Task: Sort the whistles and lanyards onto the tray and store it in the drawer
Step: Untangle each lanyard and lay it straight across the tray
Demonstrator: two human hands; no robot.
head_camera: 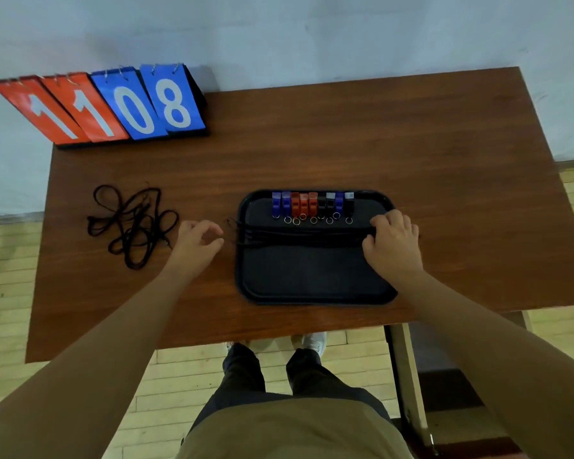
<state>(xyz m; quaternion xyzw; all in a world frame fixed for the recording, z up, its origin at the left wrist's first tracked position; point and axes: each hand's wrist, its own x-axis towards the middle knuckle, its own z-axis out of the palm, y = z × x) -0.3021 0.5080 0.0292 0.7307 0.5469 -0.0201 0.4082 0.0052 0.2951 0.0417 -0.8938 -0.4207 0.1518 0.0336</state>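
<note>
A black tray [315,279] lies on the brown table. Along its far edge stand several whistles [312,205], blue, red and black, in a row with key rings toward me. Black lanyards [299,234] lie stretched straight across the tray's middle, their left ends hanging over the left rim. My right hand [393,241] rests on the right ends of these lanyards, fingers curled over them. Just left of the tray, my left hand [198,241] pinches finger and thumb together close to the lanyards' left ends. A tangled heap of loose black lanyards [131,223] lies further left on the table.
A flip scoreboard [106,107] showing 11 and 08 stands at the table's far left corner. The table's near edge [212,346] runs just in front of my legs. A table leg [408,376] stands at the lower right. Wooden floor lies below.
</note>
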